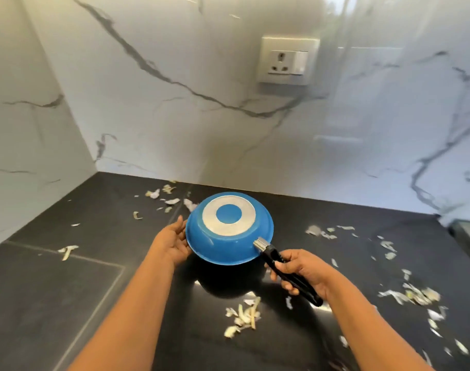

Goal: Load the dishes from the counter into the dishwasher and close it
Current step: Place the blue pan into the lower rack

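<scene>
Left hand point(175, 241): at 9 o'clock of the pan point(229, 227), palm turned toward the rim. Its fingers point(180, 228) lie fairly straight against or just beside the rim; actual contact cannot be confirmed. They are not curled around anything.

Pan: blue, inverted, base facing up and tilted toward the camera, with a metal ring on the base. It is held above the dark counter point(54, 285), near the middle of the view; a shadow lies on the counter beneath it. Nothing is seen inside or falling from it.

Handle point(287, 274): black, runs from a metal collar on the pan toward 4 o'clock.

Right hand point(303, 274): wrapped around the handle at mid-length, bearing the pan.

Scraps point(244, 317): pale vegetable peelings scattered over the counter, notably at 6 o'clock and 3 o'clock of the pan. Socket point(288, 60) on the marble wall at 12 o'clock. No dishwasher in view.

Assessment: the pan appears rigid and moderately light, probably coated metal, not fragile. The weight sits away from the handle, so it will tend to twist; the handle is the proper hold, with the rim as a second steadying point. The glossy enamel may be slippery if wet.
</scene>
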